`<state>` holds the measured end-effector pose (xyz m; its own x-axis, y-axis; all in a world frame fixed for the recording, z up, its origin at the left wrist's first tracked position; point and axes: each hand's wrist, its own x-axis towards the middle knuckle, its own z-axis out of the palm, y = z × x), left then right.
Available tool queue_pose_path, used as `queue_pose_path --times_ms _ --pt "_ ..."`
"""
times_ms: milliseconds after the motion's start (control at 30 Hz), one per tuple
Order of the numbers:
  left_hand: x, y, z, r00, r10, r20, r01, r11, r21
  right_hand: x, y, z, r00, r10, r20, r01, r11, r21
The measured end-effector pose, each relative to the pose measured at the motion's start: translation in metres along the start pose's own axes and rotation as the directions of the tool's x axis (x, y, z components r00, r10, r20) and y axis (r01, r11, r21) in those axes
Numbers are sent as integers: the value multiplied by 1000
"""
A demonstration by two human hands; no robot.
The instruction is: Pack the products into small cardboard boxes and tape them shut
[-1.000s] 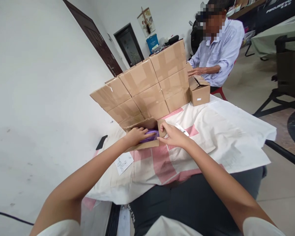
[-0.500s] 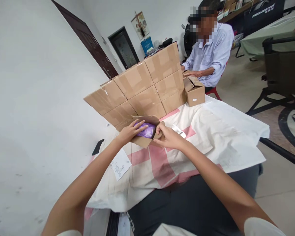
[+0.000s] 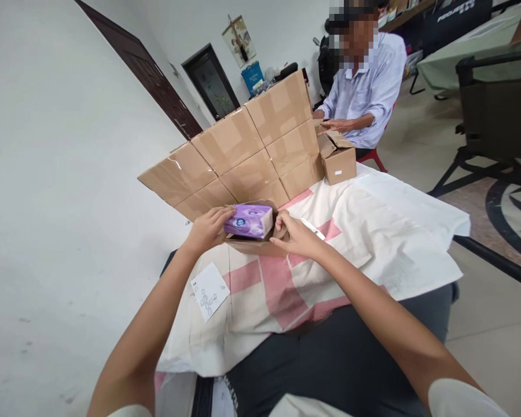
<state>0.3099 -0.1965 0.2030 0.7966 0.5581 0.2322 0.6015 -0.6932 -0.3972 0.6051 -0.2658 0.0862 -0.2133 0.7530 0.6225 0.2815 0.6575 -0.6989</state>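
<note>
A purple patterned pack (image 3: 252, 221), perhaps of tissues, sits partly raised out of an open cardboard box (image 3: 260, 248). My left hand (image 3: 209, 230) grips the pack's left end, fingers on top; the thumb is hidden. At the box's right side, my right hand (image 3: 293, 233) has its curled fingers closed on a cardboard flap (image 3: 280, 233). The box rests on the cloth-covered table in front of a wall of stacked cartons.
Stacked taped cartons (image 3: 252, 150) stand behind the box. A smaller carton (image 3: 339, 164) with raised flaps is at the back right, near a seated person (image 3: 364, 92). A sheet with drawn marks (image 3: 210, 291) lies on the patterned cloth (image 3: 330, 272), left of centre.
My left hand has moved from lying over the pack inside the box to its left end. The pack has risen and tilted, showing more of its side. My right hand stays at the flap.
</note>
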Motion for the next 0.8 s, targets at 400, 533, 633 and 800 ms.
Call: queue_pose_path --times_ms 400,533,633,800 --pt "72 31 38 866 -99 491 45 992 122 -1 -2 5 999 33 23 -34 999 36" --pt "83 27 40 769 -118 628 89 993 77 -1 0 4 999 44 30 -45 999 31" --pt "87 15 34 656 -116 746 158 987 14 -1 2 1 1000 21 19 -21 1000 -1" --pt "95 23 37 570 -164 805 319 947 -33 0 1 1 999 38 20 -38 999 2"
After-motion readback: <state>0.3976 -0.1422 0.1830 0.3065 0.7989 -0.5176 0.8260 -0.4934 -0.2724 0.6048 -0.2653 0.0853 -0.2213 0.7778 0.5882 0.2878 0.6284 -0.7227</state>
